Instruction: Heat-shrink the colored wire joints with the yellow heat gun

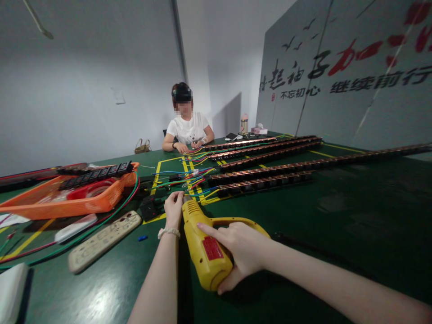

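Observation:
My right hand [241,247] is wrapped around a yellow heat gun [199,238], its index finger laid along the body. The gun's nozzle points away from me, close to the fingertips of my left hand [173,208]. Those fingers are pinched together where thin coloured wires [202,194] run in from the nearest long black strip [263,183]. They appear to grip a wire, though its end is hidden by the fingers and nozzle. Copper-coloured lines run along the strip, and more such strips [270,156] lie beyond it.
An orange basket [97,206] with black parts and a red roll stands at left. Nearer lie a power strip [104,243], a white device [76,228], a small blue piece [142,238] and a black adapter [150,208]. A co-worker [187,128] sits across the green table [337,252].

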